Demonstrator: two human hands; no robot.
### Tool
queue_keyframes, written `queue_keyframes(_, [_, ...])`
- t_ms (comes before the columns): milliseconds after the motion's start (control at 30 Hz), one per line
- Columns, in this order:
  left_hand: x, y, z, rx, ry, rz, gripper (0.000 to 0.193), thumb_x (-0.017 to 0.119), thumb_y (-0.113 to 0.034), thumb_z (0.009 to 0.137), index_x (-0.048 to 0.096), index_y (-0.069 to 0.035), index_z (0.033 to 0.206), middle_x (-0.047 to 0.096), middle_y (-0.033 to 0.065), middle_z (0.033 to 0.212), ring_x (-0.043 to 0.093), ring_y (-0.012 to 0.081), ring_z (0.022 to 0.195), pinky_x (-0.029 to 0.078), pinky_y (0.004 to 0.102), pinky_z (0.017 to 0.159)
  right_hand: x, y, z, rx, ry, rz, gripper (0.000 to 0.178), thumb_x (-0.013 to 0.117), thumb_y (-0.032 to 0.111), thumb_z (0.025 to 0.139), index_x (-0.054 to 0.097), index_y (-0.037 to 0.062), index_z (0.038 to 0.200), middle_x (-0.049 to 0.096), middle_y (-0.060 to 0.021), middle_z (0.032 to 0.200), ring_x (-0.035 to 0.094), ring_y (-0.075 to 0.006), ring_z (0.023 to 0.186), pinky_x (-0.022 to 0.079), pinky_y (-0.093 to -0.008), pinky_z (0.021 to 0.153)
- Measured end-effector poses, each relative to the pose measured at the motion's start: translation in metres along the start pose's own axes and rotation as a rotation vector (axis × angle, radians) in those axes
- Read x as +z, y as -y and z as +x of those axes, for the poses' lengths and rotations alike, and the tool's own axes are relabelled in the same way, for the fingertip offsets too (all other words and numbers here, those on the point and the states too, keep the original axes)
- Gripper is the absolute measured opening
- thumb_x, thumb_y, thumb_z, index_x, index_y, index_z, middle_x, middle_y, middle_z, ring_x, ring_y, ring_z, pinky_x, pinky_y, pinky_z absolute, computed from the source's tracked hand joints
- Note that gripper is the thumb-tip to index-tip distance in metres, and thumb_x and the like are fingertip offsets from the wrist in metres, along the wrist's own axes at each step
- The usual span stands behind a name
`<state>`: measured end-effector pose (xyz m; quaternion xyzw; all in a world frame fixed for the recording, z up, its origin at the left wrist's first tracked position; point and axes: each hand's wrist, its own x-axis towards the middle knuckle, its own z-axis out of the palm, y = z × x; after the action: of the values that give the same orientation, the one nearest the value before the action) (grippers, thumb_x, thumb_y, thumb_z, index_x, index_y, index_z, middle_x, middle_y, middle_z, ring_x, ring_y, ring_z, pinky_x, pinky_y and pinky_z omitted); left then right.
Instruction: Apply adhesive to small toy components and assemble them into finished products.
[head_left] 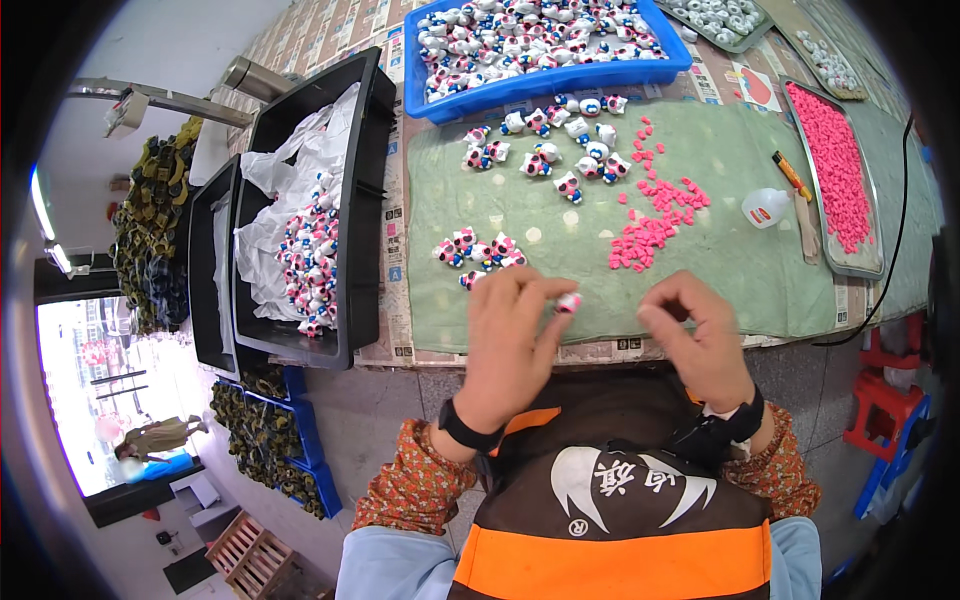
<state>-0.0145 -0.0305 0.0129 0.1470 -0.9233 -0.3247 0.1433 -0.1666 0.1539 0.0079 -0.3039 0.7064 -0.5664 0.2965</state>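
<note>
Centrally, the left hand (510, 335) pinches a small pink-and-white figurine (569, 301) at its fingertips above the green cloth (700, 290); the right hand (700, 335), fingers curled together, holds nothing visible. Beyond lie loose pink pieces (655, 225), grouped figurines (478, 252) and a blue tray (560, 80) on the tabletop (395, 290).
</note>
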Motion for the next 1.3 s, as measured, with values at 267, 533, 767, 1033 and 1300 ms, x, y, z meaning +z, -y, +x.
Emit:
queue_keyframes(267, [-0.021,0.024,0.022,-0.056,-0.058,0.251,0.036,0.077,-0.012,0.083,0.069,-0.014,0.118,0.055,0.0092,0.108,0.051,0.0321,0.107,0.038,0.0430,0.095,-0.069,-0.021,0.002,0.044,-0.398,0.053,0.010,0.064,0.012,0.102,0.062,0.0028,0.101,0.057,0.0042,0.085,0.050,-0.0055,0.076,0.043,-0.0232,0.070])
queue_keyframes(533, [0.002,0.034,0.108,0.052,-0.153,0.415,0.023,0.076,-0.026,0.088,0.068,-0.012,0.104,0.065,0.0073,0.099,0.059,0.0296,0.100,0.043,0.0447,0.086,-0.107,-0.062,0.031,-0.148,-0.727,-0.210,0.038,0.071,0.014,0.097,0.058,0.0046,0.131,0.057,-0.0007,0.108,0.052,-0.0091,0.092,0.045,-0.0251,0.084])
queue_keyframes(767, [0.014,0.038,0.122,0.047,0.009,0.467,0.025,0.078,-0.028,0.086,0.066,-0.009,0.098,0.066,0.0103,0.094,0.061,0.0333,0.096,0.047,0.0463,0.082,-0.106,-0.065,0.049,-0.103,-0.589,-0.274,0.038,0.071,0.010,0.094,0.062,0.0027,0.130,0.060,-0.0022,0.108,0.054,-0.0106,0.091,0.047,-0.0264,0.083])
queue_keyframes(1033, [0.007,0.028,0.108,0.011,0.085,0.273,0.028,0.075,-0.015,0.087,0.056,-0.004,0.105,0.066,0.0124,0.094,0.065,0.0312,0.092,0.052,0.0422,0.078,-0.102,-0.060,0.043,-0.151,-0.547,-0.236,0.027,0.066,0.007,0.097,0.061,0.0028,0.124,0.063,-0.0035,0.108,0.059,-0.0110,0.098,0.048,-0.0273,0.088])
queue_keyframes(1300, [-0.036,-0.017,0.048,-0.235,0.182,-0.399,0.031,0.076,-0.003,0.090,0.057,-0.005,0.115,0.063,0.0023,0.110,0.064,0.0101,0.098,0.054,0.0284,0.081,-0.064,0.006,-0.007,-0.006,-0.171,0.030,0.031,0.065,0.006,0.096,0.057,0.0032,0.126,0.064,-0.0068,0.117,0.060,-0.0124,0.106,0.049,-0.0284,0.093])
